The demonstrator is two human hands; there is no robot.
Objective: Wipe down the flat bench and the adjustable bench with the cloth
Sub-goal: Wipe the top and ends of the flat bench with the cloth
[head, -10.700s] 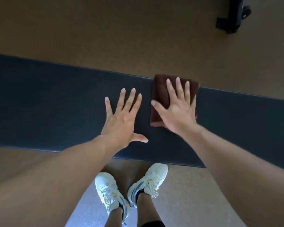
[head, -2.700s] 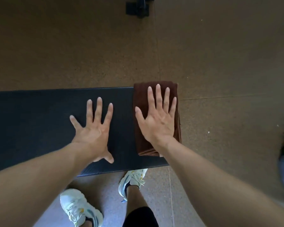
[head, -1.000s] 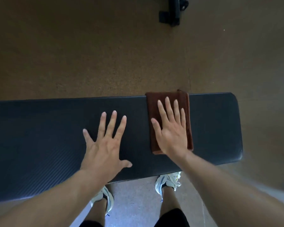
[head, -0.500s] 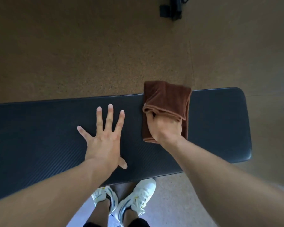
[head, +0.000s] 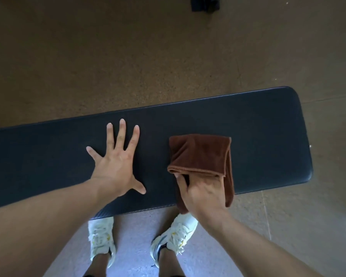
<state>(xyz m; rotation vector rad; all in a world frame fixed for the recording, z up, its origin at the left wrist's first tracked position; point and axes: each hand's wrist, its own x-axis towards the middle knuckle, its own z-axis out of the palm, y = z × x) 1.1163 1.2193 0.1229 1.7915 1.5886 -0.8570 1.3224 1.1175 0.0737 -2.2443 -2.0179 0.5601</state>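
Your right hand (head: pixel 203 193) grips one brown cloth (head: pixel 201 154) at its near folded edge. The fingers (head: pixel 181 181) are curled under the fabric and mostly hidden by it; only the thumb side and the back of the hand show. The cloth is folded in layers. Its upper part spreads over the worktop (head: pixel 268 136), while two folds hang past the near edge on either side of your wrist. Whether the raised part touches the pad or is held just clear of it cannot be told from this angle.

Your left hand (head: pixel 116 166) lies flat on the same pad, well apart from the cloth, fingers straight and spread, thumb out toward the near edge, holding nothing.

One bench is in view, the flat one: a dark padded worktop running from the left border to a rounded end at the right. Its left end is cut off by the border, and its frame and legs are hidden beneath the pad. The cloth sits toward the rounded right end.

Two white shoes show below the near edge: the left shoe (head: pixel 101 241) partly tucked under the pad, the right shoe (head: pixel 173 236) with its toe covered by your forearm and the hanging cloth. One dark object (head: pixel 205 5) sits on the brown floor (head: pixel 128 56) at the top border, cropped too heavily to identify. Both forearms run out of view at the bottom.
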